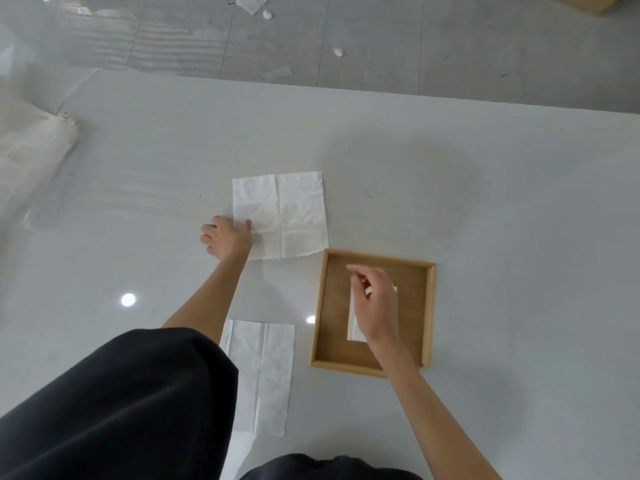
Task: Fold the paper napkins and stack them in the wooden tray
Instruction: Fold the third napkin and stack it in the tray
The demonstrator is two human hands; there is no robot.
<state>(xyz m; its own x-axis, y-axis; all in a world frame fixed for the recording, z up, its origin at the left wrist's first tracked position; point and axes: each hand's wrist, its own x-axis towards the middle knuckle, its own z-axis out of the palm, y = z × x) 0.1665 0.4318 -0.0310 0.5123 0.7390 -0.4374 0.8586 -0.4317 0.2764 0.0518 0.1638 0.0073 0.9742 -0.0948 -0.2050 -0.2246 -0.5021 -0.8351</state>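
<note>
Directly under your right hand [372, 303], a folded napkin [354, 327] lies inside the wooden tray [429, 313] on the white counter [502, 220]; your fingers hover loosely curled, gripping nothing. Farther left, your left hand [227, 237] presses, fingers together, on an unfolded napkin [291, 213]. Another napkin [266, 375] lies near you.

Glossy, smooth grey counter [485, 202]; matt, creased paper napkin [280, 214]; matt light-wood tray [427, 313]; thin translucent plastic sheet [31, 147].
</note>
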